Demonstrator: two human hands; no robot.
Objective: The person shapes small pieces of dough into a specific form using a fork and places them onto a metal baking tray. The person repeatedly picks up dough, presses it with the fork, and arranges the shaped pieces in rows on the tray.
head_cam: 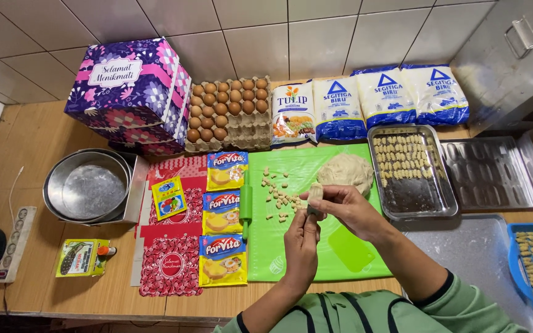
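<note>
Left hand (300,246) at right hand's (343,206) dough piece (314,192) — tray (390,213) part-filled with pieces

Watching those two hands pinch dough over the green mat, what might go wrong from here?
The small cut dough bits lie loose on the green plastic mat, so a sweeping left hand might scatter them. The right hand works beside the pale dough ball and could dent it.

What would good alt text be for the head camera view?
Two bare hands, left hand and right hand, pinch a small dough piece over a green mat. Nearby sit a dough ball, a metal tray of shaped pieces, eggs and flour bags.
</note>
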